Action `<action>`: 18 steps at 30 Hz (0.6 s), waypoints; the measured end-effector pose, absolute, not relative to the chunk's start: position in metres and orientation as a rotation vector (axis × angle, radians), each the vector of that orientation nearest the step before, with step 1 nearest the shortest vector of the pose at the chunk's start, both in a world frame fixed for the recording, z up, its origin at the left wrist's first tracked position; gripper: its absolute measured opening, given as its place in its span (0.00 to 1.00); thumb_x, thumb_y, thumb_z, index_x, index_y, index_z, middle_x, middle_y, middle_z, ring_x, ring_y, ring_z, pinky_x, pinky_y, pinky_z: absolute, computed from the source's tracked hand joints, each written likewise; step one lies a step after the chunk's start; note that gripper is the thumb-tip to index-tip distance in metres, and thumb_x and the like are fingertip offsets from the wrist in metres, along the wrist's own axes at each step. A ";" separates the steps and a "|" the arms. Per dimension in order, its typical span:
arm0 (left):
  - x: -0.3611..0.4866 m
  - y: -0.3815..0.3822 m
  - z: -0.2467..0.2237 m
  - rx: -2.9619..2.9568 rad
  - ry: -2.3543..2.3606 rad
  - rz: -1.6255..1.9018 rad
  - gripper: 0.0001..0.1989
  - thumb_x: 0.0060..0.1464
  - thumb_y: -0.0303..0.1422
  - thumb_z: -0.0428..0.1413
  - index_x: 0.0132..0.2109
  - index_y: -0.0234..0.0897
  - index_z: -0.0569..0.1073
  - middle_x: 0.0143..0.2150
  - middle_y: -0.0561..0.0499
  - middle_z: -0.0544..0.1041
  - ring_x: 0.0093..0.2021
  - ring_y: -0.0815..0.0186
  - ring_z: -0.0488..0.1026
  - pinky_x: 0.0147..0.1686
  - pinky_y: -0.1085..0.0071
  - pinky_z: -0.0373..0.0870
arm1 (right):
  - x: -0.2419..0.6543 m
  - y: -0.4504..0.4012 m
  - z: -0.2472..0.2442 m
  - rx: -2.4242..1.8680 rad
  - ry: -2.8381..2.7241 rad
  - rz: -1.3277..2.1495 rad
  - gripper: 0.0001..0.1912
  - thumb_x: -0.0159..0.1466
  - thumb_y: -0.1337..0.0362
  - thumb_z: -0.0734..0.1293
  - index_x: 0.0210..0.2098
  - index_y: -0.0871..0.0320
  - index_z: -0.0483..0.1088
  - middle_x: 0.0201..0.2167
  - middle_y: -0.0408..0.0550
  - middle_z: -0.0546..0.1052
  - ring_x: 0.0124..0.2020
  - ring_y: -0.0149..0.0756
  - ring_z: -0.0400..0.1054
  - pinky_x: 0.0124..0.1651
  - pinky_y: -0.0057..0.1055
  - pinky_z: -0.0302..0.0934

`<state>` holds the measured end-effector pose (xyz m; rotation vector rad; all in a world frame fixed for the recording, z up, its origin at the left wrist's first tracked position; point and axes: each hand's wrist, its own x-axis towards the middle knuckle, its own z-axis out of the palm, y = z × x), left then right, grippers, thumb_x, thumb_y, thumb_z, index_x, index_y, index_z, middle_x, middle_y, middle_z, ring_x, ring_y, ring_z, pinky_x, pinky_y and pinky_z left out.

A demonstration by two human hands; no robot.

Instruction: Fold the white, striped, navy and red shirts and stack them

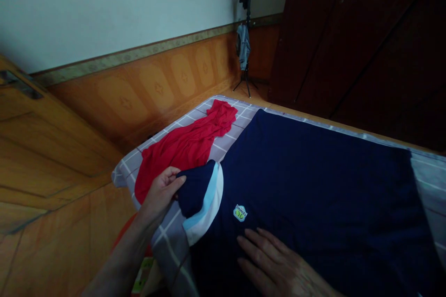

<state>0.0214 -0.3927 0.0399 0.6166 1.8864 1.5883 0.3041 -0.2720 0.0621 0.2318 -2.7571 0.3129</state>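
Note:
A navy T-shirt [306,176] lies spread on the bed, with a light blue and white band at its sleeve and a small tennis badge [240,213] on the chest. My left hand [163,188] pinches the edge of the navy sleeve between thumb and fingers. Flat on the shirt just below the badge rests my right hand [272,260], fingers stretched out. Beyond my left hand lies a crumpled red garment [184,144]. The near part of the navy shirt runs out of view at the bottom.
Under the clothes is a grey checked bedsheet [223,141]. A wooden door [45,148] stands at the left. A coat rack [248,14] with hung clothes is in the far corner, beside a dark wardrobe [348,41]. Something red and green shows below my left arm.

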 end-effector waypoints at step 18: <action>0.076 -0.361 0.096 1.790 1.941 0.972 0.08 0.57 0.29 0.51 0.39 0.36 0.75 0.36 0.50 0.77 0.36 0.68 0.74 0.38 0.73 0.68 | 0.317 -0.263 0.029 -0.415 -2.617 0.585 0.22 0.63 0.69 0.60 0.57 0.57 0.63 0.59 0.56 0.64 0.59 0.40 0.60 0.55 0.40 0.64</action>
